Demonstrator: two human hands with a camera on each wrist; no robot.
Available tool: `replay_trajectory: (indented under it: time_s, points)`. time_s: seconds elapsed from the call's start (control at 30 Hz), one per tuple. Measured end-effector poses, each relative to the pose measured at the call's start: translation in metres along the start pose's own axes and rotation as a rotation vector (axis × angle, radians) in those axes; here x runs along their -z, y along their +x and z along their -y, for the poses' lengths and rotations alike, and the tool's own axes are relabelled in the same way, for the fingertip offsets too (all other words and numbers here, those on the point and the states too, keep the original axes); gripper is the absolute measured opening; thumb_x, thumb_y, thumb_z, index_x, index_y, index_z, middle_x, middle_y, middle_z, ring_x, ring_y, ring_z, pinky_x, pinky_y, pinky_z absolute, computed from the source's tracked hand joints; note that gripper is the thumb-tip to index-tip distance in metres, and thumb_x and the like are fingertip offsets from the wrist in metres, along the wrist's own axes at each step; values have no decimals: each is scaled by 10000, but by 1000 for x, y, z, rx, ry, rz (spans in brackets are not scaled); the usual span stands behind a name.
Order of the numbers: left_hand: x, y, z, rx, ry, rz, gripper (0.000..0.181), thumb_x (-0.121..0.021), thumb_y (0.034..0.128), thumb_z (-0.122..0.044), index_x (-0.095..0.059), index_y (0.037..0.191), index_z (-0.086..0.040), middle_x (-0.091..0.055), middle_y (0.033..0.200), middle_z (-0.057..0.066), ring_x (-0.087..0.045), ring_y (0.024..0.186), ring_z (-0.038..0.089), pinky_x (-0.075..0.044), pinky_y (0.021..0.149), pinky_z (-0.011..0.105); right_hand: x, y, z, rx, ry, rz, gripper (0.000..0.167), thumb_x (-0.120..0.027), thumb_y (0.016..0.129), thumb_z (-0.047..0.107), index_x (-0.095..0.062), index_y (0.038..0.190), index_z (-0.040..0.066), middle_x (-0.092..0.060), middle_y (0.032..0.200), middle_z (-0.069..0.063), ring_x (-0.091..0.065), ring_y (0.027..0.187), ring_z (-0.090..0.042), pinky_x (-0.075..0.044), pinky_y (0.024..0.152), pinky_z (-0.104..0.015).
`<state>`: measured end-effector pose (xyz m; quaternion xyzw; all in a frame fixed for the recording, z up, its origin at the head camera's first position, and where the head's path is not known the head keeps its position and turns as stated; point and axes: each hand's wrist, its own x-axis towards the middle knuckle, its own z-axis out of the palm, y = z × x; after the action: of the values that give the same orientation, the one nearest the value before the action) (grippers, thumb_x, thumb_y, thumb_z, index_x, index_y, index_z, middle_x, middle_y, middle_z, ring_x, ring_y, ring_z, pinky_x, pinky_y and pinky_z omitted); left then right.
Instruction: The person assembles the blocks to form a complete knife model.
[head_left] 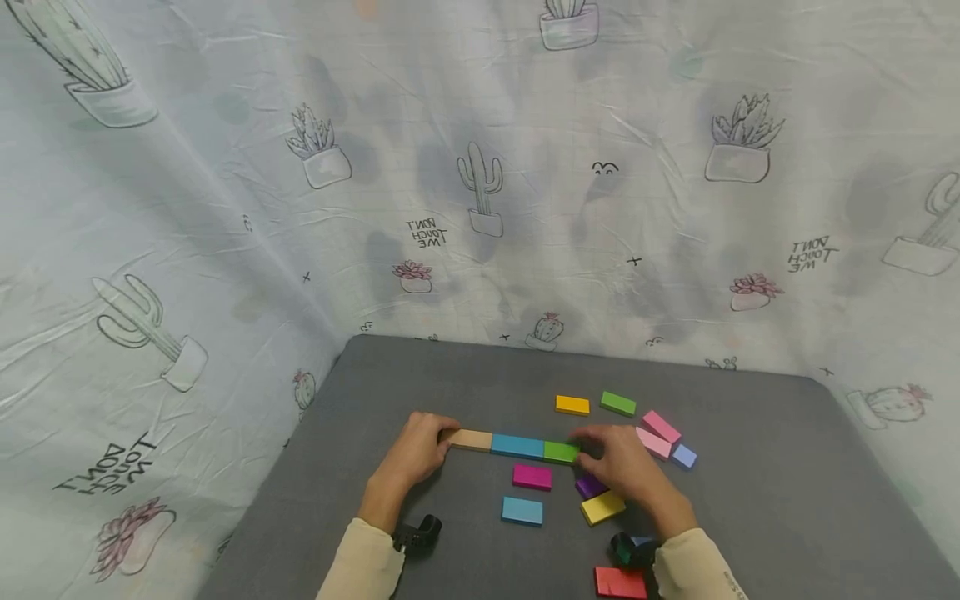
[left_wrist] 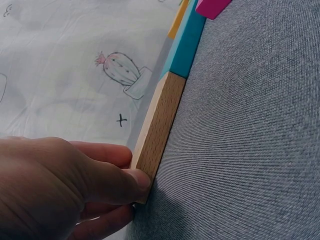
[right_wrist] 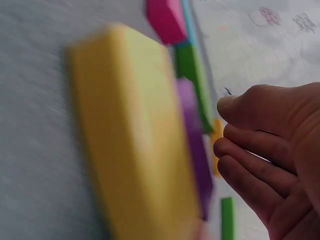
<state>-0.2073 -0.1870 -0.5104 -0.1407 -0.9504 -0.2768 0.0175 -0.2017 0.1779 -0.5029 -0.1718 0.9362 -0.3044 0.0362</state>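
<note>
Three blocks form a straight row on the grey table: a bare wooden block (head_left: 472, 440), a teal block (head_left: 517, 447) and a green block (head_left: 560, 452). At the row's left end, my left hand (head_left: 420, 447) pinches the wooden block between thumb and fingers, as the left wrist view shows up close. My right hand (head_left: 626, 462) is by the right end of the green block. Its fingers are loosely bent, and in the right wrist view a small gap shows between thumb tip and block. A purple block (head_left: 590, 486) and a yellow block (head_left: 603, 507) lie beneath that hand.
Nearer me lie a magenta block (head_left: 532, 477), a light blue block (head_left: 522, 511) and a red block (head_left: 620, 582). Beyond the row are an orange block (head_left: 572, 405) and another green block (head_left: 618, 403). Pink blocks (head_left: 662, 427) and a periwinkle block (head_left: 684, 456) lie right. Cactus-print cloth (head_left: 525, 275) hangs behind.
</note>
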Motion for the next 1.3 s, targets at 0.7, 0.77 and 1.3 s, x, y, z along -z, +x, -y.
replay_trajectory:
  time_s: [0.7,0.77,1.3]
  points:
    - [-1,0,0,-17,-22,2,288,-792,953,62,-834,1209,-62,-812,1161,140,-769,1063,340,-658,875,479,19,52,-38,-4,73,-83,345,-808,964,64,-774,1301,1,-809,1240,-164,-785,1136,-350,-636,984,-545]
    - [-1,0,0,-11,-24,2,287,-789,960,55,-835,1213,-71,-812,1165,134,-771,1064,333,-658,878,470,16,56,-40,-14,88,-79,356,-810,964,66,-770,1312,2,-805,1252,-168,-780,1149,-350,-634,994,-544]
    - [1,-1,-3,-2,-7,1,277,-786,964,51,-830,1218,-49,-807,1168,143,-762,1080,347,-654,889,491,8,63,-48,-22,111,-91,372,-755,1009,42,-743,1380,16,-777,1326,-186,-748,1207,-374,-598,1057,-583]
